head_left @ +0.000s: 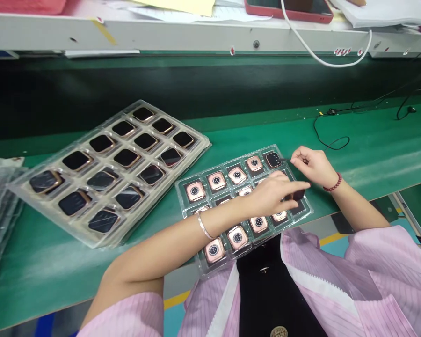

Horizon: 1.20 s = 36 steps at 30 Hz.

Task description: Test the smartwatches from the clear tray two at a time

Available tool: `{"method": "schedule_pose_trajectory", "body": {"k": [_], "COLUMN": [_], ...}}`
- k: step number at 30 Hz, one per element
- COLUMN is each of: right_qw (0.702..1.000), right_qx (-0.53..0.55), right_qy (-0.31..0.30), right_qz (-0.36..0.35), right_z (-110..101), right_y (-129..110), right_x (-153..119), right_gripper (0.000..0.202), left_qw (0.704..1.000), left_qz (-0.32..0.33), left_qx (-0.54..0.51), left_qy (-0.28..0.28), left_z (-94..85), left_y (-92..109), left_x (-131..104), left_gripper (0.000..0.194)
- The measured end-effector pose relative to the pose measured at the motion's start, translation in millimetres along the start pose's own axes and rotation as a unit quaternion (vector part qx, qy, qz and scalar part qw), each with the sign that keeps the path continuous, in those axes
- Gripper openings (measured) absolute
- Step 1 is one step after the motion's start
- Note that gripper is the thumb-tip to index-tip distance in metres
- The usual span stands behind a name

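A clear plastic tray [178,187] on the near table edge holds several pink-gold smartwatches [216,180], their sensor backs up. In its far right corner lies a dark-faced smartwatch [273,159]. My left hand [272,194] reaches across the tray, its fingers around a dark smartwatch [298,194] that they partly hide. To the right of the corner watch, my right hand [312,164] is closed in a pinch on a thin dark piece [285,160]. It looks like the end of the black cable [318,133] that runs behind this hand, though the join is hidden.
Left of the tray, a stack of plastic trays [73,140] bears several watches with dark screens up. More clear trays [0,210] stand at the far left. Above the green table [382,164], a shelf [196,37] holds papers and a red-cased phone [323,18]; a white cable [323,61] hangs down.
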State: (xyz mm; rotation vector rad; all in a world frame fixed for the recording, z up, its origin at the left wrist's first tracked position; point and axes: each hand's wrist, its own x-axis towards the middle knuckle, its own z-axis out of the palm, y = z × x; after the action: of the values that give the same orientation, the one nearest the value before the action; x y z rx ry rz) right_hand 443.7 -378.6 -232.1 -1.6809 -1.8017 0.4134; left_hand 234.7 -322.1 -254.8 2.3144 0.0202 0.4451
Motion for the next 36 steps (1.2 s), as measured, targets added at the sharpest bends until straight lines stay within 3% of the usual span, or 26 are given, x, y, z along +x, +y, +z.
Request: {"method": "schedule_pose_trajectory", "body": {"k": [4, 9, 11, 13, 15, 16, 19, 23, 26, 29, 32, 34, 36], "right_qw": [0.995, 0.969, 0.978, 0.990, 0.991, 0.990, 0.989, 0.995, 0.997, 0.990, 0.996, 0.997, 0.984], "right_qx": [-0.067, -0.185, -0.128, -0.023, 0.076, 0.106, 0.123, 0.063, -0.047, -0.134, -0.084, -0.027, -0.019], "right_qy": [-0.065, -0.152, -0.155, -0.137, -0.110, -0.093, -0.065, -0.060, -0.046, -0.016, -0.011, -0.068, -0.175], "right_qz": [-0.047, -0.063, -0.052, -0.032, -0.005, 0.009, 0.048, 0.053, 0.030, 0.028, 0.023, 0.002, -0.030], "right_z": [20, 38, 35, 33, 32, 33, 37, 41, 44, 39, 20, 6, -2], "right_y": [-13, -29, -28, -25, -22, -21, -17, -13, -11, -11, -15, -20, -26], "right_x": [34, 54, 55, 56, 57, 57, 59, 56, 55, 56, 51, 44, 34], "right_gripper": [0.012, 0.017, 0.017, 0.017, 0.022, 0.025, 0.028, 0.024, 0.020, 0.016, 0.017, 0.019, 0.017], "left_qw": [0.989, 0.977, 0.981, 0.980, 0.961, 0.954, 0.943, 0.922, 0.920, 0.940, 0.954, 0.949, 0.945], "left_qz": [0.037, 0.080, 0.071, 0.004, -0.105, -0.155, -0.252, -0.258, -0.251, -0.259, -0.253, -0.247, -0.247], "left_qx": [0.121, 0.182, 0.179, 0.166, 0.138, 0.107, -0.036, -0.209, -0.246, -0.157, 0.048, 0.148, 0.187], "left_qy": [-0.077, -0.084, -0.016, 0.111, 0.216, 0.234, 0.214, 0.200, 0.173, 0.157, 0.153, 0.125, 0.104], "left_z": [11.7, 0.3, -11.3, -25.3, -38.6, -43.9, -51.9, -48.5, -45.7, -47.3, -50.4, -51.1, -50.7], "left_y": [6, 10, 9, 2, -10, -17, -37, -47, -43, -39, -36, -36, -36], "left_x": [4, -7, -14, -19, -23, -24, -26, -25, -23, -23, -25, -26, -27], "left_gripper": [0.048, 0.043, 0.033, 0.034, 0.054, 0.066, 0.073, 0.071, 0.063, 0.054, 0.049, 0.044, 0.040]}}
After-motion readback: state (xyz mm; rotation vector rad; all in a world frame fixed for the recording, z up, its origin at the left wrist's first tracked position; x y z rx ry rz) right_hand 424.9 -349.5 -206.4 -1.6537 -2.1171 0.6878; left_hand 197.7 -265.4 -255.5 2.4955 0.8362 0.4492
